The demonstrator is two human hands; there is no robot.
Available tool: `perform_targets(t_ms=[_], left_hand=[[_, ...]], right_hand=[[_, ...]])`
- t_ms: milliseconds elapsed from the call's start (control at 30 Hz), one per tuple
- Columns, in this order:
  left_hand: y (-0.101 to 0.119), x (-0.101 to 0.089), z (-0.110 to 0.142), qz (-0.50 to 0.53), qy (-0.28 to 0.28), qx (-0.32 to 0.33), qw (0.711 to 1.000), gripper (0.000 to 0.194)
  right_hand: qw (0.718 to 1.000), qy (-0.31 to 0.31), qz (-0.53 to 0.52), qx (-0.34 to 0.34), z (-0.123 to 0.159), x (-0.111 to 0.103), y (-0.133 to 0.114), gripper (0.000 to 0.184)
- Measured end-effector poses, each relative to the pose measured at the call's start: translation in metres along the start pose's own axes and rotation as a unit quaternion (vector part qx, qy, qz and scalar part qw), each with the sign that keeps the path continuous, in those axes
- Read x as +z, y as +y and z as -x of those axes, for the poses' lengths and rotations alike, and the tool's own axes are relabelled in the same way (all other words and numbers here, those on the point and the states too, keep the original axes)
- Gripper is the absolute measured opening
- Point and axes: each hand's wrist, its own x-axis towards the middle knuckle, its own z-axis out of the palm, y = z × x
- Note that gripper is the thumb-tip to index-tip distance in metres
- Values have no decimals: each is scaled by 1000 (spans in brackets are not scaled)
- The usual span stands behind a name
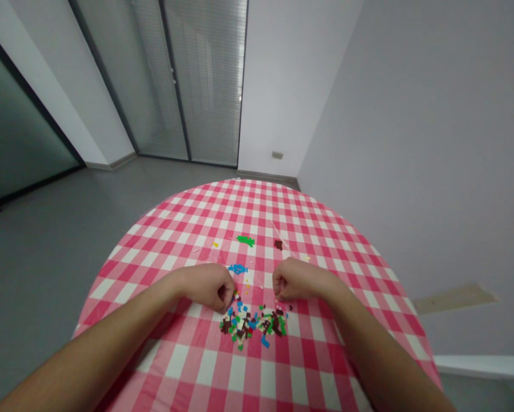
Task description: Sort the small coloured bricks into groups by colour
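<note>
L hand (208, 284), R hand (298, 280) curled, pcs (252, 324) on tbl (325, 377), grip unclear

A round table wears a red-and-white checked cloth (205, 366), creased in places. On its nearer half, around the middle, sits a loose mixed heap of small toy bricks (242, 326) in brown, green, white, blue and a little red, with a blue piece (265, 342) at its near edge. Farther back lie a blue cluster (238, 269), then a green cluster (245, 240), with a yellow piece (216, 245) to its left and a brown cluster (278, 245) to its right.
</note>
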Motion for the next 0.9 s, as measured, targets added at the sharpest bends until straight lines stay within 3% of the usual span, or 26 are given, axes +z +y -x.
perform_targets(t_ms=[400, 700, 800, 900], left_hand=[[1, -1, 0, -8, -3, -6, 1000, 13], [-3, 1, -1, -1, -1, -7, 1000, 11], [-4, 1, -1, 6, 2, 0, 1000, 11], [-3, 0, 0, 2, 4, 6, 1000, 11]], right_hand=[[986, 166, -25, -9, -19, -2, 30, 20], [970, 241, -27, -19, -23, -3, 37, 23], [976, 218, -20, -7, -21, -5, 36, 6], [984, 180, -8, -6, -22, -6, 37, 11]])
